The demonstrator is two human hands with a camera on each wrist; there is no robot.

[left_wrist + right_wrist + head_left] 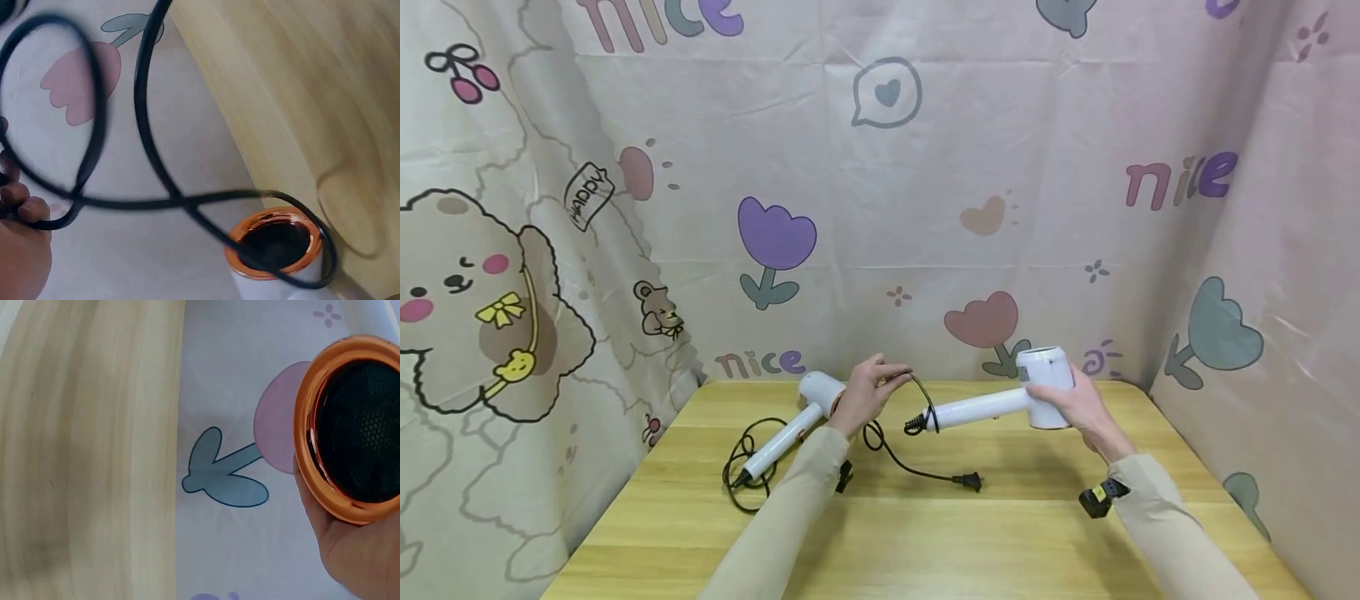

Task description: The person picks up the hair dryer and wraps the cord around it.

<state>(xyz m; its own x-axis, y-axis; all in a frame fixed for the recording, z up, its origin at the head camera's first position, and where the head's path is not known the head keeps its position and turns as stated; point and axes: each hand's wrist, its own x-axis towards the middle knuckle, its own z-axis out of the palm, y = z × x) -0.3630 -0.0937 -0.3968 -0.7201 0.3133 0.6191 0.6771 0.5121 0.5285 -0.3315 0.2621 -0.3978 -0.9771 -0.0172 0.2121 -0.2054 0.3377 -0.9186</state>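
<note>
My right hand [1078,404] grips a white hair dryer [977,408] by its head, holding it above the table with the handle pointing left. In the right wrist view its copper-coloured ring [306,419] surrounds a dark mesh. My left hand [868,392] pinches the dryer's black cord [922,388], which loops down from the fingers and ends in a plug [970,481] low over the table. Loops of that cord [144,94] cross the left wrist view. A second white hair dryer [786,437] lies at the left, its head partly behind my left hand.
The second dryer's black cord [727,471] lies coiled around its handle end on the wooden table [925,550]. A printed curtain [880,208] hangs behind the table and along both sides. Black wrist cameras [1101,498] sit on both sleeves.
</note>
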